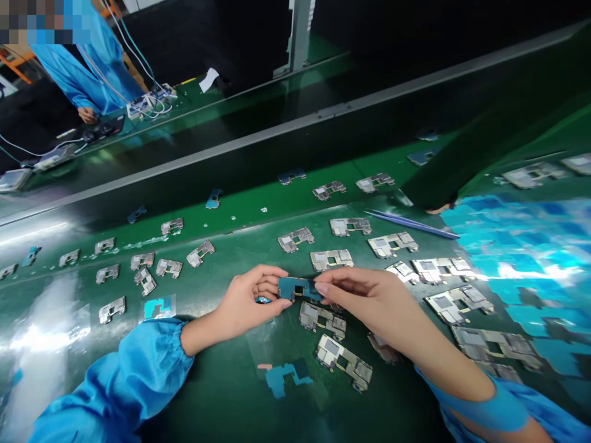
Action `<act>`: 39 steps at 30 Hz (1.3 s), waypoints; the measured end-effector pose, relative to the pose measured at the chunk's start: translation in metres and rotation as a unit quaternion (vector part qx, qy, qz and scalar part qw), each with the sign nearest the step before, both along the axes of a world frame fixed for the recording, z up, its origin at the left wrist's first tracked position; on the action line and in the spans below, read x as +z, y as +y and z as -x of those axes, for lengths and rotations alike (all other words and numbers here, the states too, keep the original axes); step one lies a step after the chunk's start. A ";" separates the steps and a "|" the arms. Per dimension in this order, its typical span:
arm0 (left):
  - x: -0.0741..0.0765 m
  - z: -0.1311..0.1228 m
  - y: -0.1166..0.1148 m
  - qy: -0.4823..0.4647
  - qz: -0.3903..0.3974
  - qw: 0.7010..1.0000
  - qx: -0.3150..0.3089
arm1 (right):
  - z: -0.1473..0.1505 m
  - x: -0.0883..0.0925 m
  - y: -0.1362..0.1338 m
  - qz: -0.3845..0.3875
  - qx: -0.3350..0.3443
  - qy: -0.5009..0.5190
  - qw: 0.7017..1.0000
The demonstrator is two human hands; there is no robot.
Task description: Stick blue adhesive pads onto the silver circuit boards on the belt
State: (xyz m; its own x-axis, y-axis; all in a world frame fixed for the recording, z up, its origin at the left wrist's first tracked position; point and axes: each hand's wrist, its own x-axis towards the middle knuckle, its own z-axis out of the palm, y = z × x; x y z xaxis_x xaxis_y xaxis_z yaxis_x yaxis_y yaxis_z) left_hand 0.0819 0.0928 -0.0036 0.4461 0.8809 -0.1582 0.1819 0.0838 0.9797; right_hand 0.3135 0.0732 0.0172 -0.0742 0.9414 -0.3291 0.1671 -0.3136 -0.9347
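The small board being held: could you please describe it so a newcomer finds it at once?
On the green workbench, find the left hand and right hand meeting mid-table. Pinched between them is the blue board, the only one lifted; the silver boards nearby lie flat.

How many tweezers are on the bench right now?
1: the tweezers lie beyond the right hand, which pinches a blue board with the left hand. Others may be hidden from view.
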 end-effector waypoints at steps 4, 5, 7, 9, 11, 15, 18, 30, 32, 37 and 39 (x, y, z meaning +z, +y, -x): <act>0.000 -0.001 0.000 -0.002 -0.003 1.000 0.000 | 0.000 0.002 0.000 -0.005 0.002 -0.007 1.000; 0.001 -0.001 -0.001 -0.001 -0.004 1.000 0.001 | 0.000 0.002 0.000 -0.007 0.002 -0.009 1.000; 0.002 -0.001 -0.001 0.001 -0.005 1.000 0.004 | 0.001 0.000 0.000 -0.011 0.004 -0.015 1.000; 0.002 -0.001 0.000 0.005 -0.006 1.000 0.004 | 0.001 -0.001 -0.001 -0.017 0.004 -0.017 1.000; 0.003 -0.001 0.000 0.011 -0.007 1.000 0.004 | 0.001 -0.002 -0.001 -0.020 0.005 -0.013 1.000; 0.005 -0.001 0.000 0.020 -0.009 1.000 0.006 | -0.001 -0.003 -0.001 -0.027 0.014 -0.005 1.000; 0.007 -0.002 0.000 0.023 -0.010 1.000 0.013 | -0.002 -0.006 -0.001 -0.040 0.023 -0.017 0.999; 0.010 -0.004 0.000 0.037 -0.022 0.999 0.018 | -0.001 -0.004 -0.001 -0.024 0.016 -0.005 1.000; 0.009 -0.004 0.000 0.039 -0.020 0.999 0.018 | -0.001 -0.003 -0.001 -0.027 0.017 -0.007 0.999; 0.010 -0.004 0.000 0.048 -0.016 0.999 0.020 | 0.000 -0.001 0.000 -0.032 0.013 -0.002 0.999; 0.010 -0.003 0.000 0.044 -0.017 0.999 0.020 | 0.000 -0.002 0.000 -0.029 0.016 0.001 0.999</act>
